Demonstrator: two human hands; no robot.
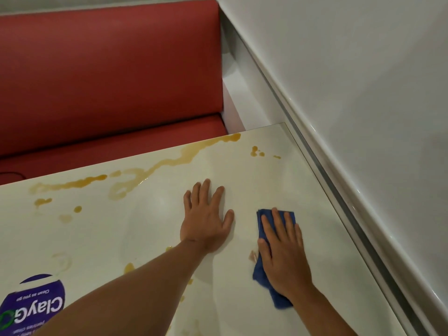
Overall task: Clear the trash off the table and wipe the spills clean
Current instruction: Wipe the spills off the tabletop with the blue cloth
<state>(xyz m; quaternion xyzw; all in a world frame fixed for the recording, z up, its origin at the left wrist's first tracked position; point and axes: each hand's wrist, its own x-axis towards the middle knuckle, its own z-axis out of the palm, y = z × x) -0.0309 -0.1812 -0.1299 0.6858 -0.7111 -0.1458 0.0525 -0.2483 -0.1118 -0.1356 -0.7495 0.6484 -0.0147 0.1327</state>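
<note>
On the near right part of the white tabletop, seen from the head camera, my right hand lies flat on a folded blue cloth, fingers straight and slightly apart, palm pressing the cloth down; nothing is pinched. My left hand is spread wide and planted bare on the tabletop just beside it, bracing. No trash shows in this view, so I judge the step in hand to be the wiping. A small reddish smear sits just at the left edge of the cloth, and that is the nearest mark to take. The bigger job is the amber spill running along the far edge by the red bench seat, with separate drops toward the far right corner and more blotches on the left. To do it well I would keep the palm flat and pull strokes from the far edge toward me (pushing outward risks sending liquid onto the seat), overlapping each pass and refolding to a clean face once the cloth loads up. A purple-labelled cleaner container sits at the near left, only partly in frame; it should be lifted before wiping there, since yellow marks lie near my left forearm.
</note>
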